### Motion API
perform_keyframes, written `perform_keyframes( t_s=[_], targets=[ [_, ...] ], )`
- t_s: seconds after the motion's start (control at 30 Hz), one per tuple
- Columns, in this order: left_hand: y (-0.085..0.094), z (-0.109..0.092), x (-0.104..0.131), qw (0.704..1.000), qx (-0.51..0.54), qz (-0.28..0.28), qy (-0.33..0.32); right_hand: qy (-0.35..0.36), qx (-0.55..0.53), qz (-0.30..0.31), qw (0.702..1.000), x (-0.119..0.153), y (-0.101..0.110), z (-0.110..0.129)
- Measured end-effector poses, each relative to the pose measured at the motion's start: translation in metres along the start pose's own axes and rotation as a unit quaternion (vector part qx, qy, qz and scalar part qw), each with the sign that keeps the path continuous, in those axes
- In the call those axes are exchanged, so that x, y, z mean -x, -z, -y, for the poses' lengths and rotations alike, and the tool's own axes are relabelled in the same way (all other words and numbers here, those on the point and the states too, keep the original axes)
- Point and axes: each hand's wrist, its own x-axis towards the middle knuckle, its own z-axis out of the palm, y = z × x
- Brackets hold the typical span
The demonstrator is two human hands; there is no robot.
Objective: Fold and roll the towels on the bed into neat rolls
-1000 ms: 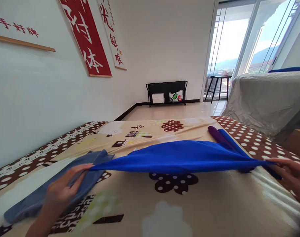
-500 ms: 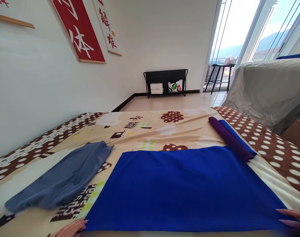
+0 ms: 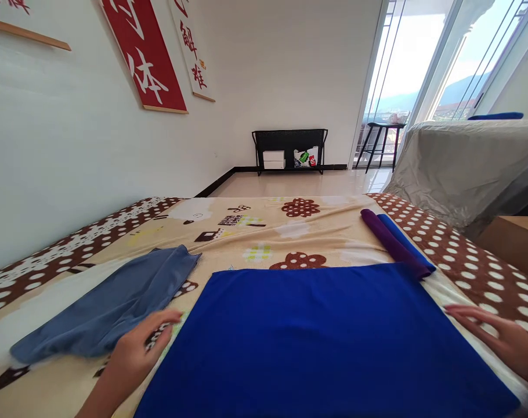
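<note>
A blue cloth (image 3: 307,342) lies spread flat on the patterned bedding, its far edge fairly straight. My left hand (image 3: 137,348) hovers by its left edge, thumb and fingers apart, holding nothing. On the opposite side my right hand (image 3: 499,337) is beside the cloth's right edge, fingers stretched out and free of anything. Left of the blue cloth, a crumpled grey-blue cloth (image 3: 116,302) rests partly behind my left hand. Two rolled cloths, one purple (image 3: 392,241) and one blue (image 3: 405,238), lie side by side at the far right corner of the spread cloth.
The beige and brown polka-dot blanket (image 3: 333,232) covers the bed. A wall with hanging scrolls (image 3: 153,64) runs along the left. Beyond the bed stands a black rack (image 3: 290,139). To the right are a sheet-covered piece of furniture (image 3: 464,162), a cardboard box (image 3: 516,244) and a stool (image 3: 381,142).
Both hands have left the near corners of the blue cloth and moved forward along its sides. The cloth stays spread out. The view has shifted slightly.
</note>
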Motion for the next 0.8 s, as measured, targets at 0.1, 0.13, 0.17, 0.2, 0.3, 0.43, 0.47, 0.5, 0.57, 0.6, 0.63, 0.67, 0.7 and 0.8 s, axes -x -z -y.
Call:
perform_keyframes(
  t_s=[0.1, 0.13, 0.17, 0.2, 0.3, 0.43, 0.47, 0.5, 0.57, 0.6, 0.63, 0.67, 0.7, 0.8],
  targets=[
    [-0.037, -0.028, -0.082, 0.999, -0.034, 0.009, 0.008, 0.067, 0.018, 0.086, 0.994, -0.063, -0.051, 0.003],
    [-0.053, -0.034, -0.102, 0.999, -0.046, -0.002, 0.011, 0.08, 0.035, 0.09, 0.992, -0.081, -0.07, 0.006],
    [-0.07, -0.036, -0.118, 0.998, -0.058, -0.015, 0.014, 0.088, 0.056, 0.09, 0.99, -0.097, -0.09, 0.009],
    [-0.084, -0.036, -0.129, 0.997, -0.068, -0.024, 0.017, 0.094, 0.078, 0.088, 0.989, -0.109, -0.107, 0.012],
    [-0.112, -0.023, -0.14, 0.996, -0.085, -0.036, 0.01, 0.098, 0.144, 0.073, 0.982, -0.126, -0.143, 0.014],
    [-0.115, 0.006, -0.139, 0.997, -0.078, -0.017, -0.019, 0.104, 0.208, 0.06, 0.971, -0.126, -0.15, -0.001],
    [-0.113, 0.012, -0.14, 0.997, -0.073, -0.011, -0.022, 0.109, 0.218, 0.062, 0.968, -0.126, -0.148, -0.006],
    [-0.111, 0.017, -0.142, 0.997, -0.068, -0.005, -0.026, 0.115, 0.226, 0.065, 0.965, -0.128, -0.146, -0.01],
    [-0.108, 0.025, -0.147, 0.998, -0.051, 0.011, -0.037, 0.129, 0.234, 0.076, 0.961, -0.131, -0.142, -0.016],
    [-0.106, 0.028, -0.149, 0.998, -0.041, 0.021, -0.043, 0.135, 0.236, 0.083, 0.959, -0.132, -0.141, -0.019],
    [-0.104, 0.03, -0.15, 0.998, -0.031, 0.03, -0.047, 0.139, 0.237, 0.09, 0.957, -0.134, -0.141, -0.021],
    [-0.102, 0.033, -0.151, 0.998, -0.022, 0.036, -0.049, 0.14, 0.237, 0.097, 0.956, -0.136, -0.141, -0.023],
    [-0.1, 0.035, -0.152, 0.998, -0.015, 0.039, -0.049, 0.14, 0.238, 0.104, 0.956, -0.138, -0.141, -0.024],
    [-0.092, 0.042, -0.156, 0.998, -0.008, 0.04, -0.04, 0.126, 0.241, 0.117, 0.955, -0.149, -0.144, -0.025]
  ],
)
